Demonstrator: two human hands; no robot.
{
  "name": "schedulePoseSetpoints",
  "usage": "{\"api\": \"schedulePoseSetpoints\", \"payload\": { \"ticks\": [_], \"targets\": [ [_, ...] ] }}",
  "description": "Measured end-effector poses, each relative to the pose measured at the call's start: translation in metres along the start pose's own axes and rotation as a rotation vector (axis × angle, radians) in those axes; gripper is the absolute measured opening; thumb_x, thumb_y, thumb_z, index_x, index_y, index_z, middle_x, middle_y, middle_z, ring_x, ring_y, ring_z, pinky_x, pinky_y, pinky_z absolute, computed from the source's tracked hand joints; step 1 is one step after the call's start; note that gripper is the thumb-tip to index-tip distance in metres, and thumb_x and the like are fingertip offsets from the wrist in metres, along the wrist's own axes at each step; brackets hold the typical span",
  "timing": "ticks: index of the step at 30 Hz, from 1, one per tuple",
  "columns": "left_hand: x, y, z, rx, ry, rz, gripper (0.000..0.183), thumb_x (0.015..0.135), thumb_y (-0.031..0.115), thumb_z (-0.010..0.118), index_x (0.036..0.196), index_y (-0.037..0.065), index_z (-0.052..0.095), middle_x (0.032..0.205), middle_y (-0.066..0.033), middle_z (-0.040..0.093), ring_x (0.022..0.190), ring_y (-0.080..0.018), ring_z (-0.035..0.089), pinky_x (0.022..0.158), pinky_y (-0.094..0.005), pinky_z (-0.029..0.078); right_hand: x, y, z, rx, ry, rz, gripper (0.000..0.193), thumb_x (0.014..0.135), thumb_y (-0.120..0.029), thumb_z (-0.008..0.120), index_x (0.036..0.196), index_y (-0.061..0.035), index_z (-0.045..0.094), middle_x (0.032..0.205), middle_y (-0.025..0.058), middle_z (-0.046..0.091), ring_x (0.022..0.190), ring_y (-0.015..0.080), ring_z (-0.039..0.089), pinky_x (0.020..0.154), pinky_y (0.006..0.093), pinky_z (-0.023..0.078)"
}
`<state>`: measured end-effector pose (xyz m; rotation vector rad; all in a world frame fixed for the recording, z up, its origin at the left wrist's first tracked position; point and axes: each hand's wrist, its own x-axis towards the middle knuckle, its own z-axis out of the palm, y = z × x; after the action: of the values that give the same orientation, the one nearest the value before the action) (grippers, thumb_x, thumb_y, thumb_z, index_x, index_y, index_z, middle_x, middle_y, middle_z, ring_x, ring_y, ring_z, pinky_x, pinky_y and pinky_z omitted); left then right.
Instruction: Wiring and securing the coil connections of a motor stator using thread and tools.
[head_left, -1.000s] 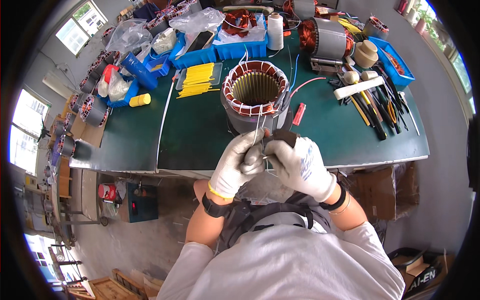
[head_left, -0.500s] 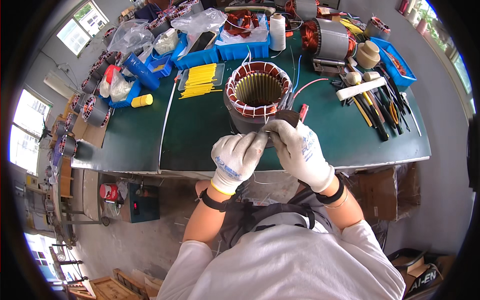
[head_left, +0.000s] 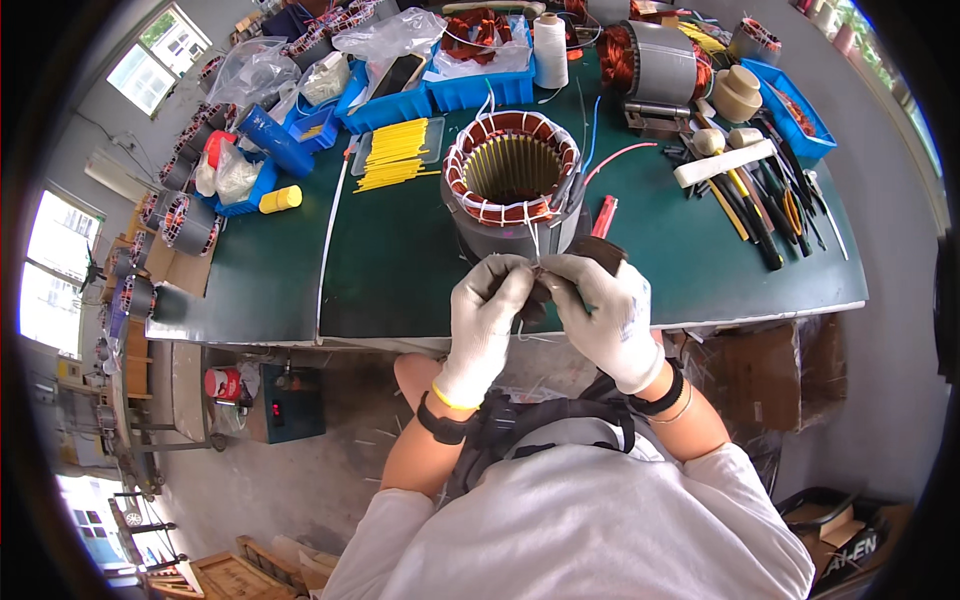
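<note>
At table edge, gloved hands [head_left: 545, 305] hiding dark tool

Matt grey metal stator housing [head_left: 500, 235] with glossy copper windings [head_left: 478, 140]; white knitted cloth gloves [head_left: 485, 315]; matt green bench mat [head_left: 400, 250].

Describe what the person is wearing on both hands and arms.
Both the left hand and the right hand wear white knitted work gloves. The left wrist has a thin yellow band and a black strap below it. The right wrist carries a black band and a thin bangle. Forearms are bare; white short sleeves cover the upper arms.
</note>
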<state>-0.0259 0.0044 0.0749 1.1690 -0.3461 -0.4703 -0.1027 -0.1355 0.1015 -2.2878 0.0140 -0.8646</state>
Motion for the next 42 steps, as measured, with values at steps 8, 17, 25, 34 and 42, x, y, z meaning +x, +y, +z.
{"api": "schedulePoseSetpoints", "payload": {
  "ticks": [8,17,25,34,42],
  "targets": [
    [0.018,0.033,0.007,0.911,0.131,0.98,0.01,0.087,0.007,0.07,0.097,0.005,0.071,0.094,-0.0096,0.068,0.084,-0.0214,0.065,0.079,-0.0374,0.051,-0.025,0.025,-0.012,1.144,-0.105,0.552,0.01,0.099,-0.013,0.055,0.108,-0.0081,0.058,0.09,0.0044,0.063,0.053,0.0102,0.043,0.048,0.0262,0.036],
    [0.098,0.059,-0.031,1.337,-0.466,1.028,0.035,0.082,0.03,0.076,0.112,0.011,0.072,0.086,-0.008,0.068,0.08,-0.0289,0.063,0.079,-0.0422,0.05,-0.044,-0.005,-0.023,0.983,-0.291,0.464,0.023,0.097,-0.008,0.054,0.116,-0.0044,0.066,0.072,0.003,0.058,0.056,0.0124,0.05,0.051,0.026,0.04],
    [0.092,0.048,-0.022,1.369,-0.346,1.147,0.02,0.081,0.027,0.073,0.095,0.013,0.074,0.078,-0.0056,0.065,0.074,-0.028,0.06,0.074,-0.0419,0.048,0.06,-0.022,-0.036,0.433,-0.023,-0.571,0.016,0.094,-0.01,0.061,0.101,0.0018,0.068,0.079,0.0107,0.065,0.064,0.022,0.059,0.058,0.0313,0.046],
    [0.09,0.038,-0.016,1.417,-0.261,1.164,0.033,0.081,0.023,0.075,0.113,0.014,0.073,0.075,-0.0001,0.064,0.068,-0.0241,0.057,0.068,-0.0396,0.045,-0.034,0.0,-0.008,1.355,-0.227,0.357,0.032,0.098,-0.024,0.061,0.103,0.0066,0.069,0.088,0.0054,0.068,0.063,0.0041,0.047,0.055,0.0204,0.037],
    [0.089,0.039,-0.017,1.394,-0.306,1.209,0.032,0.079,0.022,0.078,0.111,0.015,0.075,0.082,-0.0014,0.067,0.071,-0.0247,0.058,0.069,-0.0396,0.046,-0.018,-0.026,-0.047,1.011,-0.138,0.459,0.029,0.095,-0.019,0.059,0.095,0.0081,0.068,0.067,-0.0007,0.054,0.058,0.0045,0.042,0.053,0.0219,0.032]
  ]
}}
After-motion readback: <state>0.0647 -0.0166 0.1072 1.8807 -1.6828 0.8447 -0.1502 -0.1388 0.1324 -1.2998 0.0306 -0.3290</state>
